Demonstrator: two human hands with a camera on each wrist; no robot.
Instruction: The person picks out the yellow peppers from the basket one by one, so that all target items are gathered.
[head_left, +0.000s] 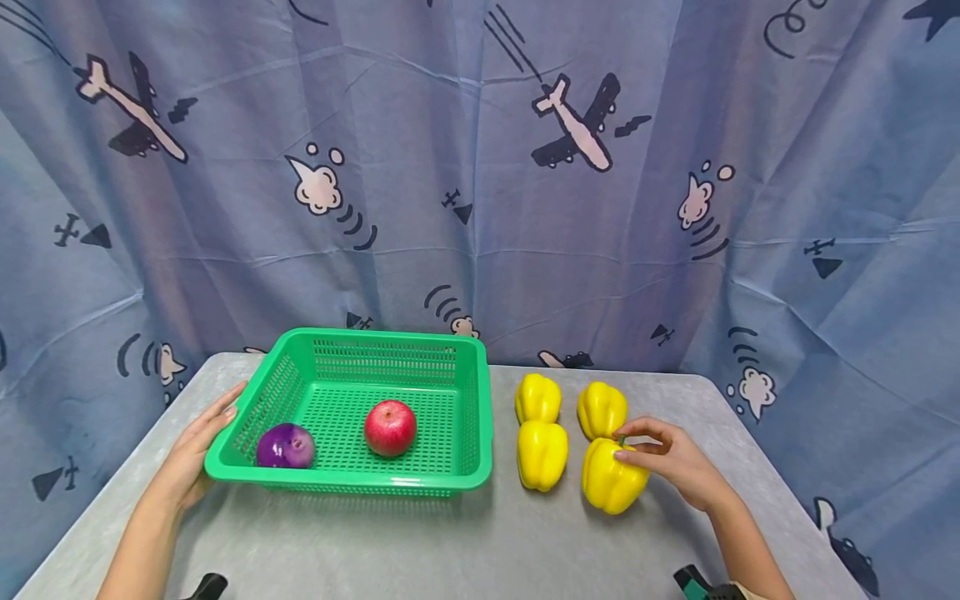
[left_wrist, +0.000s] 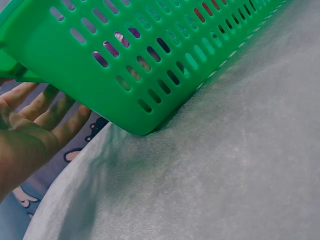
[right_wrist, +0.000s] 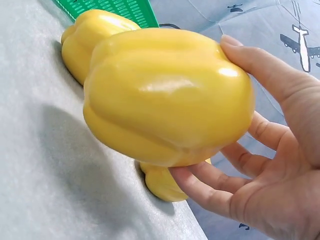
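My left hand (head_left: 193,454) rests at the left side of a green plastic basket (head_left: 352,481), its fairly straight fingers (left_wrist: 70,122) reaching under the rim. With thumb and fingers, my right hand (head_left: 678,462) pinches a yellow bell pepper (head_left: 611,479) around its stem end. In the right wrist view the held pepper (right_wrist: 170,95) hangs over the table, its shadow apart from it. Behind it stands another yellow pepper (head_left: 602,408). Two more, a front pepper (head_left: 542,456) and a rear pepper (head_left: 537,398), stand between it and the basket.
Inside the basket lie a red apple (head_left: 390,427) in the middle and a purple onion (head_left: 285,447) in the front left corner. The grey table (head_left: 420,550) has rounded far corners. Behind it hangs a blue curtain (head_left: 420,167) with printed airplanes.
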